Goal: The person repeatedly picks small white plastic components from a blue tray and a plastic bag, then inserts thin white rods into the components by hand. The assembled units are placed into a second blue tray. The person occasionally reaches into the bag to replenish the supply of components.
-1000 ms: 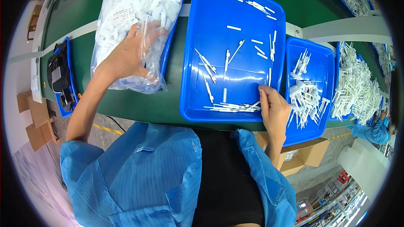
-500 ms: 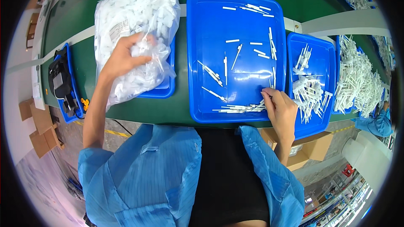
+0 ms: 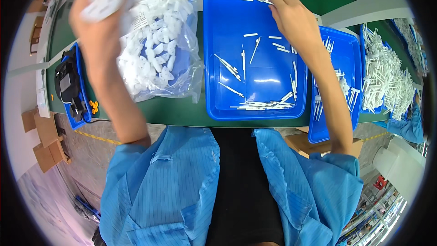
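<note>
My left hand (image 3: 100,23), smeared by motion, is raised over the left side of a clear plastic bag (image 3: 193,70). White plastic pieces (image 3: 104,7) lie in its palm with the fingers curled round them. More small white pieces (image 3: 154,48) fill the bag. My right hand (image 3: 293,23) reaches to the far right of a large blue tray (image 3: 227,32), thumb and fingers pinched on a thin white stick (image 3: 265,1). Several similar sticks lie scattered in this tray, with a row (image 3: 261,105) along its near edge.
To the right, a smaller blue tray (image 3: 314,130) holds white stick assemblies, partly behind my right forearm. Farther right is a heap of white stick assemblies (image 3: 387,73). A black device (image 3: 68,84) sits in a narrow blue tray at left, beside an orange part (image 3: 94,106).
My left hand has lifted off the bag, moving up and left with white pieces. My right hand has gone from the tray's near right corner to its far right.
</note>
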Tool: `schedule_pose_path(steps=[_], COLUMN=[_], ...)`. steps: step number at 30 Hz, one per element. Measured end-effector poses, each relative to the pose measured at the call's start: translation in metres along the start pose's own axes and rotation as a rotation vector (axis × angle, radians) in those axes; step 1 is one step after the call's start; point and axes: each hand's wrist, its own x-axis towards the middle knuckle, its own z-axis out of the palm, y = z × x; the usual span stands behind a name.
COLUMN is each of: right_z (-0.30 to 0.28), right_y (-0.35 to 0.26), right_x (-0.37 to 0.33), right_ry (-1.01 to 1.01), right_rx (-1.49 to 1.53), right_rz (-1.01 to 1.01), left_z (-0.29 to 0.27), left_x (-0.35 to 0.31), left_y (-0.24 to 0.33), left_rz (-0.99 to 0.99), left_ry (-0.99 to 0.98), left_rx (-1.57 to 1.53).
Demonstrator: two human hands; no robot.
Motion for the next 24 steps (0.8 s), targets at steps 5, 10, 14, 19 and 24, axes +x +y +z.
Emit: schedule_pose_path(steps=[5, 10, 14, 19, 24], right_z=[0.048, 0.021, -0.004, -0.034, -0.077], right_y=[0.01, -0.006, -0.025, -0.044, -0.069], right_x=[0.012, -0.008, -0.027, -0.049, -0.063], right_ry=[-0.027, -0.19, -0.309, -0.178, -0.246], right_rx=[0.038, 0.284, 0.497, 0.639, 0.742], right_rz=[-0.047, 0.014, 0.251, 0.467, 0.878], left_z=[0.102, 0.13, 0.139, 0.121, 0.086], left_x=[-0.016, -0.049, -0.057, -0.071, -0.078], left_y=[-0.034, -0.087, -0.084, -0.057, -0.024], left_rz=[-0.078, 0.052, 0.08, 0.186, 0.032], left_ry=[-0.252, -0.224, -0.425, -0.478, -0.568], left_rx=[0.02, 0.618, 0.565, 0.316, 0.438])
